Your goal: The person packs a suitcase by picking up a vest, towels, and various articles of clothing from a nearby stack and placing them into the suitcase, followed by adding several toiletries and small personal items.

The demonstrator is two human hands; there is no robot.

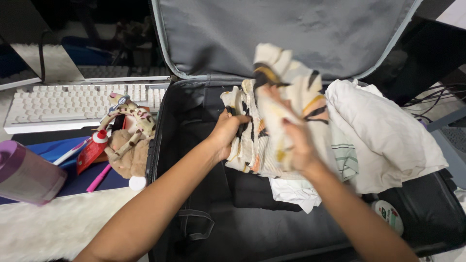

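- Black lining fills the open suitcase [204,121] in front of you, its grey lid [291,34] propped up at twelve o'clock, with a white fleecy surface [53,223] at eight o'clock.
- You hold a patterned garment [286,97], cream cloth with black, yellow and orange streaks, bunched and half lifted over the middle of the case.
- Your left hand [228,133] is closed on its left edge, fingers curled into the folds.
- Your right hand [296,145] pinches a raised fold, and the cloth blurs above it.
- At three o'clock of the garment, touching it, lies a crumpled white cloth [388,136], with a pale striped piece [345,160] between them.
- At five o'clock sits a small round white container [388,216].
- At nine o'clock, outside the case, you have a spotted plush toy [128,140], a pink pen [98,178] and a pink bottle [26,177].
- At ten o'clock stands a white keyboard [73,104].
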